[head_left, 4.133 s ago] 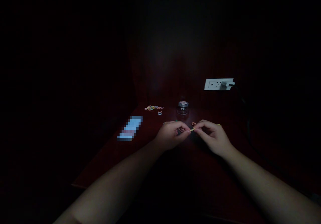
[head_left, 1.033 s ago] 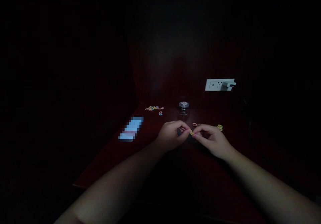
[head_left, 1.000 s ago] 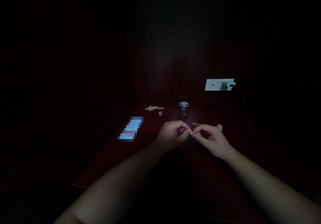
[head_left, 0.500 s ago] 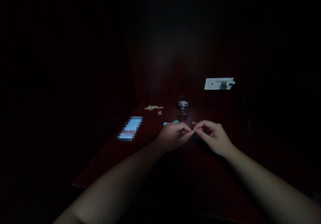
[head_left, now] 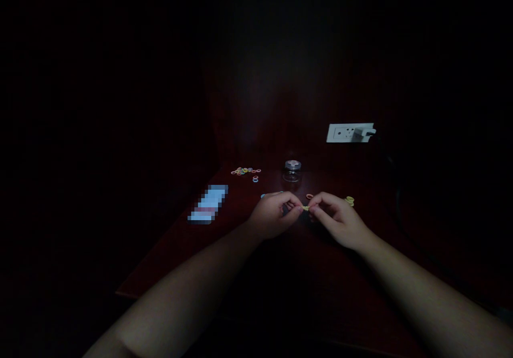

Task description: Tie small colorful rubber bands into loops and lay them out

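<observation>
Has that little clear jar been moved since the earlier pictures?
No. The jar keeps its place relative to the wall socket; both shift slightly together in the picture, so probably only the camera moved.

On my left, a pixelated blue rectangle (head_left: pixel 208 204) lies on the dark red tabletop (head_left: pixel 236 203). Ahead of me stands a clear jar (head_left: pixel 292 176), lid (head_left: pixel 293 164) on. To my right, a white socket panel (head_left: pixel 339 133) holds a plug (head_left: pixel 366 133), its dark cable (head_left: pixel 398 200) trailing down.

Nothing can be read; the jar lid (head_left: pixel 293 164) perhaps bears a marking, too dim to tell.
</observation>
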Demonstrator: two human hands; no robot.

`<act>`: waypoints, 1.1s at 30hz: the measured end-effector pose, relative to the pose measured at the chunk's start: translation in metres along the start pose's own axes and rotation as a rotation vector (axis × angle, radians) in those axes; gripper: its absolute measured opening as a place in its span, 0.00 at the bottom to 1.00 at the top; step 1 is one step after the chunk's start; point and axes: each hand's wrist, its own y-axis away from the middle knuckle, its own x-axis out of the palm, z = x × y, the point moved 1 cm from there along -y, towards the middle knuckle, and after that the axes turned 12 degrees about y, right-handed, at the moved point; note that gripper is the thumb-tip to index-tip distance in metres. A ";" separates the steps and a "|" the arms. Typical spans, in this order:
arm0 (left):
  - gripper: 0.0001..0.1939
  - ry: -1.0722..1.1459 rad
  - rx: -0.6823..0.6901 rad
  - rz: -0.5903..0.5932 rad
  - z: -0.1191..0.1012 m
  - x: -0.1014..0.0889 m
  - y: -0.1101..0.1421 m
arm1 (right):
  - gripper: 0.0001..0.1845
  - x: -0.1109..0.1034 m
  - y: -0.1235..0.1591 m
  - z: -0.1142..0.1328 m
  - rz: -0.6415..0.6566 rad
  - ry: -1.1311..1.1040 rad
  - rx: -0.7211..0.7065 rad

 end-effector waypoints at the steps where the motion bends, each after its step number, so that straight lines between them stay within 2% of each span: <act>1: 0.08 -0.006 -0.003 0.000 0.000 0.000 0.000 | 0.08 0.000 0.000 0.001 -0.006 0.002 -0.011; 15: 0.10 -0.002 0.014 0.017 -0.001 -0.001 0.000 | 0.06 0.001 0.001 -0.003 -0.019 0.096 -0.051; 17: 0.10 -0.001 0.009 0.017 -0.001 -0.001 0.000 | 0.05 0.001 0.001 -0.003 -0.045 0.082 -0.065; 21: 0.11 -0.005 0.008 0.018 -0.001 0.000 -0.001 | 0.11 0.002 0.001 -0.003 -0.094 0.013 -0.104; 25: 0.11 -0.013 0.007 0.027 -0.002 0.000 -0.002 | 0.06 0.003 0.001 -0.002 -0.088 0.012 -0.123; 33: 0.13 0.000 0.000 0.051 -0.003 0.000 -0.003 | 0.08 0.002 0.001 -0.002 -0.115 0.052 -0.134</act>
